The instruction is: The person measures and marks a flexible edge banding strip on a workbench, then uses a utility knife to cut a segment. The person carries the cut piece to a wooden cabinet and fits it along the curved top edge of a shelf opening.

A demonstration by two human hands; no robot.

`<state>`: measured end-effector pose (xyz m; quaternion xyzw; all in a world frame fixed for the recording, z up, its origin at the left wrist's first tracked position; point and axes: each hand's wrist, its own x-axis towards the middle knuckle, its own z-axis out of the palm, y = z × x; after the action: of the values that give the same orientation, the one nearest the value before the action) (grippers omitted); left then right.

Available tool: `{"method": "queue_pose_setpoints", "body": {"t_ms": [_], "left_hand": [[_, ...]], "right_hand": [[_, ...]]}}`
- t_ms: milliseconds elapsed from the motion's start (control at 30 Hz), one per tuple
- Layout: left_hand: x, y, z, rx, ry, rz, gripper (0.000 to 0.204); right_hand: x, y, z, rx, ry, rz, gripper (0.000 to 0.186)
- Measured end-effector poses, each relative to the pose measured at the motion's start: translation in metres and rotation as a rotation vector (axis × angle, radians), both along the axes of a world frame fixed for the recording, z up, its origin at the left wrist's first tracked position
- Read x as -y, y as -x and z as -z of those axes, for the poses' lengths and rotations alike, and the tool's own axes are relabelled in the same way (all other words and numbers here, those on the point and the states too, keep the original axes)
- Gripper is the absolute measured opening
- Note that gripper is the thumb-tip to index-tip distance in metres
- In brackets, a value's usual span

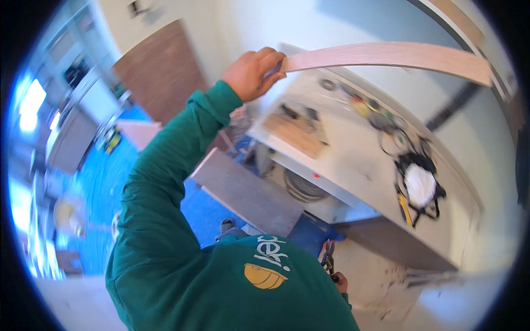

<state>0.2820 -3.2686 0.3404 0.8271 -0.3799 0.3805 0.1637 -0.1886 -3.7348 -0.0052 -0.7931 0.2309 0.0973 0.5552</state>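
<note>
My left hand [255, 73] is raised in front of me, its fingers closed on the near end of a long, thin pale wood strip [386, 55]. From there the strip reaches across to the right, in front of the wall and over the white worktop. Low on the right, my right hand [342, 282] is partly hidden by my green sweatshirt. It is closed around a dark hand tool [329, 258] with some red on it, which looks like pliers. Blur hides the tool's finer shape.
The white worktop [353, 160] carries a wood block [292, 135], tape rolls, small tools and a black bag [422, 185] with white stuff in it. A grey-brown board [248, 193] lies below. A large brown panel [163, 69] leans back left. Blue sheeting [118, 171] covers the floor.
</note>
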Motion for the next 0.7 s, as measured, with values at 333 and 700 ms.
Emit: {"method": "queue_pose_setpoints", "body": {"t_ms": [333, 700], "left_hand": [[-0.245, 0.289, 0.197, -0.255, 0.775, -0.986, 0.048], [-0.461, 0.447, 0.338, -0.488, 1.177, -1.449, 0.043]], "right_hand": [[-0.008, -0.176, 0.120, 0.171, 0.258, -0.934, 0.035], [-0.234, -0.234, 0.027, 0.058, 0.511, -1.039, 0.033]]}}
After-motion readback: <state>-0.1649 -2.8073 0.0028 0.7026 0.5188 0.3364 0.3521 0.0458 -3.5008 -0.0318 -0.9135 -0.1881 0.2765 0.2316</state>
